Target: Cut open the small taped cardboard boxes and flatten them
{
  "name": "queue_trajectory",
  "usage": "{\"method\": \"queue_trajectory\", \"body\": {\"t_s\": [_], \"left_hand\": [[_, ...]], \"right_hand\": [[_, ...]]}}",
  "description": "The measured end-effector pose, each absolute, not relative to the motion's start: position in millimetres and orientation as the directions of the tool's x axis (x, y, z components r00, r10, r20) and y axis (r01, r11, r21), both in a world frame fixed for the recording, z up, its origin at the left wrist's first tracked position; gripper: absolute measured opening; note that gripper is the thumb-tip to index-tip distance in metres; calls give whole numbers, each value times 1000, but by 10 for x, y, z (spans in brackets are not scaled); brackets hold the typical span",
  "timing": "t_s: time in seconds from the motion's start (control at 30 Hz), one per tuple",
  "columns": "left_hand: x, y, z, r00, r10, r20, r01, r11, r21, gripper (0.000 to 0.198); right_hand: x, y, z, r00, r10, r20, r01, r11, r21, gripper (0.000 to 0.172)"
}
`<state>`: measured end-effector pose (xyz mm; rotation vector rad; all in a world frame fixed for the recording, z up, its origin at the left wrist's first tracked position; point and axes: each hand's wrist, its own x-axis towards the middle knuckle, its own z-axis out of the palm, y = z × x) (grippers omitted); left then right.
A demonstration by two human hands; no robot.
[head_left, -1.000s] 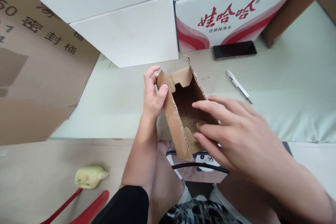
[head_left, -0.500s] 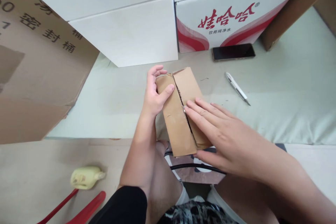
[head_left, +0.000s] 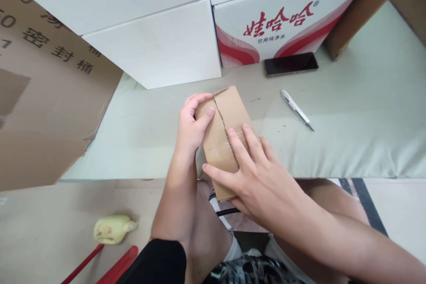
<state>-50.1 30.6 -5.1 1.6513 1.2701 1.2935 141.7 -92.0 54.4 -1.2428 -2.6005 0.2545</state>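
A small brown cardboard box (head_left: 222,117) sits at the near edge of the pale green table (head_left: 349,133), its two top flaps folded shut with a seam down the middle. My left hand (head_left: 191,131) grips the box's left side, thumb on the left flap and fingers curled over the far corner. My right hand (head_left: 253,173) lies over the near end of the box, fingers pressing on the flaps across the seam and thumb stretched along the left flap.
A white pen-like tool (head_left: 296,109) and a dark phone (head_left: 290,64) lie on the table to the right. Large white cartons (head_left: 159,44), one with red print (head_left: 282,22), stand behind. A big brown carton (head_left: 43,97) leans at left. On the floor lie a yellow object (head_left: 111,228) and red handles (head_left: 113,266).
The box's flaps went from open to folded shut. My right hand came out of the box and slid left over the closed flaps; my left hand closed tighter on the left flap.
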Motion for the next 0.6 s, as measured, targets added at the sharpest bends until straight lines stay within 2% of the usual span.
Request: {"method": "queue_trajectory", "body": {"t_s": [0.13,0.33,0.4,0.53,0.6], "left_hand": [[-469,279,-21,38,946,321,343,-314,885,31],[-427,258,-28,2,951,310,372,-289,882,24],[-431,253,-33,-7,952,306,355,-284,891,24],[-449,245,-36,-29,961,277,310,-254,916,25],[-442,242,-36,-37,961,273,303,-249,920,25]], "right_hand": [[1486,-891,558,-671,728,141,687,682,-253,53],[1442,-893,576,-663,736,136,694,673,-255,23],[1431,-876,584,-662,738,128,695,669,-263,24],[1433,-839,576,-677,727,119,681,679,-274,40],[1433,-837,569,-675,728,119,683,678,-272,38]]}}
